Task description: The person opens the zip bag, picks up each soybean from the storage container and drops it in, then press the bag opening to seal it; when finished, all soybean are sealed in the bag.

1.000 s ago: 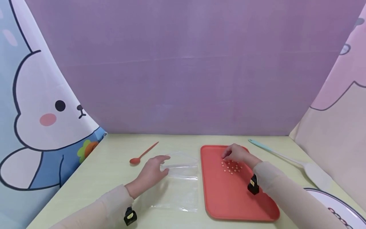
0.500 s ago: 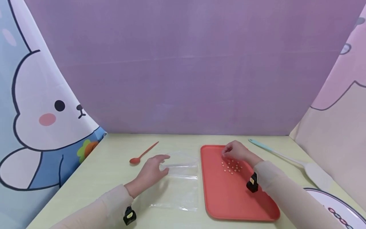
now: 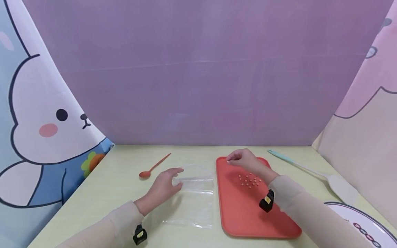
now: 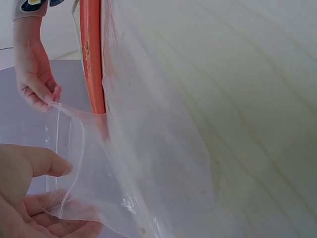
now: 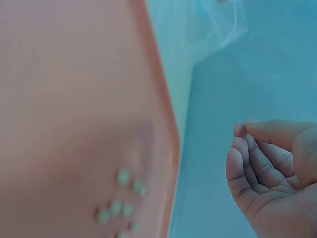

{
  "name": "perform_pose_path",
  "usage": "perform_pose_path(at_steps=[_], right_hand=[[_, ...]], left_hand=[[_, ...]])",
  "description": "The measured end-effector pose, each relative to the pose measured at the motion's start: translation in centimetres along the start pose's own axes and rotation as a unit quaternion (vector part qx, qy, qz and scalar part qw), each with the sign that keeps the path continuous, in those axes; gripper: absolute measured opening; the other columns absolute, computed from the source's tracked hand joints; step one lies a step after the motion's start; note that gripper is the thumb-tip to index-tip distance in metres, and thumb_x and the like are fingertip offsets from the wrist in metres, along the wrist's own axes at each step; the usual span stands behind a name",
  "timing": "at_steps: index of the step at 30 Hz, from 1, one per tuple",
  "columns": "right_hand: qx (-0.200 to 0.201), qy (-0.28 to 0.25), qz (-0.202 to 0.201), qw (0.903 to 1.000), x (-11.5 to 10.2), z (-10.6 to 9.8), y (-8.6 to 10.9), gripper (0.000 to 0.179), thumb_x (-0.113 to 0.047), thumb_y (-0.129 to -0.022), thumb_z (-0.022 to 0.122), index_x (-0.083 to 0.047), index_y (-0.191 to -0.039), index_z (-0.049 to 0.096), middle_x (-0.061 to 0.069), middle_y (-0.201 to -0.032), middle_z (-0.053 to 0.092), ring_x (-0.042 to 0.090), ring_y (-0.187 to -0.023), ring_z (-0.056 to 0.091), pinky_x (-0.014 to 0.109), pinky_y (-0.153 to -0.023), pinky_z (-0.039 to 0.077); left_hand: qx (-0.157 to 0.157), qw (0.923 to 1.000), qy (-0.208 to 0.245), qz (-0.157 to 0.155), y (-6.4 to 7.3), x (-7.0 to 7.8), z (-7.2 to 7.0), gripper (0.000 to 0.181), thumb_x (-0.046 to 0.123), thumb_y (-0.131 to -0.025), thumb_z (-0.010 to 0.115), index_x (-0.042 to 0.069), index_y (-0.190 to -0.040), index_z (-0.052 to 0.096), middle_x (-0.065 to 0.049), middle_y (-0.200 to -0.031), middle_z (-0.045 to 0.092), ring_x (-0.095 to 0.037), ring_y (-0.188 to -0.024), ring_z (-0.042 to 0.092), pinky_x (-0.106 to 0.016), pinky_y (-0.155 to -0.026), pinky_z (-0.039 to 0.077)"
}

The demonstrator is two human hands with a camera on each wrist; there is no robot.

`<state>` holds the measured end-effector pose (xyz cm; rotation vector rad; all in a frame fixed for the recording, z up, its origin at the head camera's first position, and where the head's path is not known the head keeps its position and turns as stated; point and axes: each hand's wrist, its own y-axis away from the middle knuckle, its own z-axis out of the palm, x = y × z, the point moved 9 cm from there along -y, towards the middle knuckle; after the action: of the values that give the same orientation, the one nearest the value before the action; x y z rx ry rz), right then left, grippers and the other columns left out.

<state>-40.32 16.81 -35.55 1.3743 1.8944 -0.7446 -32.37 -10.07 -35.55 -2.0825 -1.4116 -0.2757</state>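
My left hand [image 3: 162, 187] is at the mouth of a clear zip bag [image 3: 196, 206] on the table, with thumb and fingers spread apart. In the left wrist view, its thumb and fingers touch the film around the bag's raised mouth. My right hand [image 3: 246, 162] is over the far left part of a red tray [image 3: 251, 220], thumb and index fingertips pinched together. A tiny pale spot at those fingertips looks like a soybean, mostly hidden. Several small round pale soybeans [image 3: 250, 180] lie loose on the tray below that hand.
An orange-red spoon [image 3: 145, 174] lies at the back left. To the tray's right are a long turner with a mint handle [image 3: 280, 156] and a white plate [image 3: 344, 212] with a dark rim, partly under my right sleeve. A purple backdrop [image 3: 198, 86] stands behind.
My right hand has lifted from the soybeans and moved left toward the bag, fingertips still together. My left hand and the zip bag have stayed nearly in place.
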Motion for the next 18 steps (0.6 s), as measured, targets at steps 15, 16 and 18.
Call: perform_pose_path(at_steps=[15,16,18], right_hand=[[-0.054,-0.035,-0.080,0.9948,-6.8,4.5,1.0,0.013,-0.013,-0.088,0.070,-0.009,-0.100,0.074,0.003,-0.094,0.073,0.012,-0.084,0.064,0.029,-0.076,0.056],[-0.056,-0.033,-0.084,0.9943,-7.1,4.7,1.0,0.013,-0.013,-0.088,0.070,-0.009,-0.100,0.074,0.003,-0.094,0.073,0.012,-0.084,0.064,0.028,-0.076,0.056],[-0.060,-0.032,-0.091,0.9935,-7.6,5.2,0.9,0.013,-0.012,-0.088,0.070,-0.008,-0.100,0.074,0.004,-0.093,0.073,0.013,-0.083,0.064,0.027,-0.074,0.055]], left_hand=[[0.001,1.0000,0.004,0.008,0.1,0.0,0.1,0.048,0.005,-0.076,0.078,0.001,-0.121,0.063,-0.015,-0.119,0.067,-0.030,-0.101,0.067,-0.044,-0.091,0.054],[0.001,1.0000,0.005,0.007,0.1,0.0,0.1,0.048,0.005,-0.076,0.078,0.001,-0.121,0.064,-0.015,-0.118,0.067,-0.030,-0.101,0.067,-0.044,-0.090,0.054],[0.000,1.0000,0.004,0.004,0.1,-0.1,0.1,0.048,0.005,-0.076,0.078,0.001,-0.122,0.063,-0.015,-0.119,0.067,-0.030,-0.101,0.067,-0.044,-0.091,0.054]])
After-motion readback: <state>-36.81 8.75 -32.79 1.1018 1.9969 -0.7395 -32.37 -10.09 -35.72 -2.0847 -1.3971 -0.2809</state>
